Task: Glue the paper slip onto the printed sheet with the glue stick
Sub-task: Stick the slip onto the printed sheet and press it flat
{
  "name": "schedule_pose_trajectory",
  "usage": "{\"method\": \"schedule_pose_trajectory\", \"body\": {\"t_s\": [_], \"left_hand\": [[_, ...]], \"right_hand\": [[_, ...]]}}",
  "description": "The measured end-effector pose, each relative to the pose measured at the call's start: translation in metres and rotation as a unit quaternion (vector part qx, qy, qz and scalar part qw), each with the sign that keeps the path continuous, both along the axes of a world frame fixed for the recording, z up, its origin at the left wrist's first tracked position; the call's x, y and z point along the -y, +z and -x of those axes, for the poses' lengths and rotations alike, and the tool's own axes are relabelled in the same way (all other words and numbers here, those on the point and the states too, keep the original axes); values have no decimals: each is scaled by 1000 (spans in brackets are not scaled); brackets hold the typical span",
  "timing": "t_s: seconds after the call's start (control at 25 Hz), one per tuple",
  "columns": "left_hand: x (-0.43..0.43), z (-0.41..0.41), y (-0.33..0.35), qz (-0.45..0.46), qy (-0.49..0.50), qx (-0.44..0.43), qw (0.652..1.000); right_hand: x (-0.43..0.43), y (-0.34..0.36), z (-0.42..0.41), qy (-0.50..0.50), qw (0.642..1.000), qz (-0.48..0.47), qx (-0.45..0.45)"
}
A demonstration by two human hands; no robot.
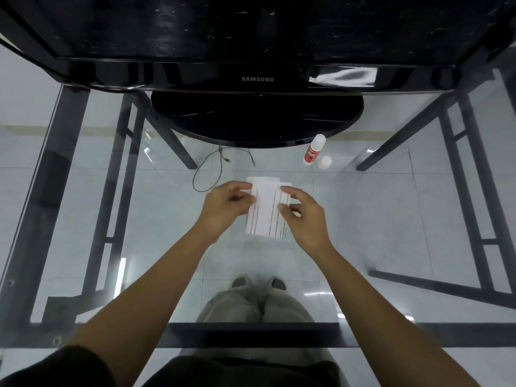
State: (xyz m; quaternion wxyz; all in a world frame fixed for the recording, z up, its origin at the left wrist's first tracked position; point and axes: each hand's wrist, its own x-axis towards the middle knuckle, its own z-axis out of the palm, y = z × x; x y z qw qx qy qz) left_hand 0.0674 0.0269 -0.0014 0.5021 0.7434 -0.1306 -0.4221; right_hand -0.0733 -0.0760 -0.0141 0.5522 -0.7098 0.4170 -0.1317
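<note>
From the head camera, the work surface was a clear glass tabletop (377,219) on a dark metal frame, and pale floor tiles, a loose black cable (208,174) and the person's own knees and shoes showed through it. At the far edge stood a glossy black monitor (257,37) on a rounded oval base (257,118); its lower bezel read "SAMSUNG".

The printed sheet (266,216) was a small white rectangle with lines of dark type running along its length, too small to read. It sat near the middle of the glass, between the two hands. A plain white paper slip (265,181) lay over its far end, its far edge showing just past the sheet.

The left hand (226,205) touched the sheet's left edge, thumb and forefinger closed on the paper near the far left corner, the other fingers curled. The right hand (304,216) sat at the right edge, forefinger tip on the paper near the far right corner and thumb lower down the same edge; whether it gripped or only pressed could not be told.

Beyond the right hand, well apart from it, the glue stick (314,150) stood upright: a white cylinder with a red label whose lettering could not be read. Its round white cap (325,162) stood just beside it.
</note>
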Motion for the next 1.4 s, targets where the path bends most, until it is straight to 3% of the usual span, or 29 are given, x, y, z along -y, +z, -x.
{"method": "schedule_pose_trajectory", "body": {"t_s": [0.4,0.76,1.4], "left_hand": [[3,13,-20,-9,-15,269,963],[5,7,-31,-37,-5,258,965],[14,14,-27,-109,-35,321,940]], "right_hand": [[5,-21,-8,-17,998,53,-4],[8,-31,-16,-1,996,84,-11],[7,-35,-20,19,989,132,-65]]}}
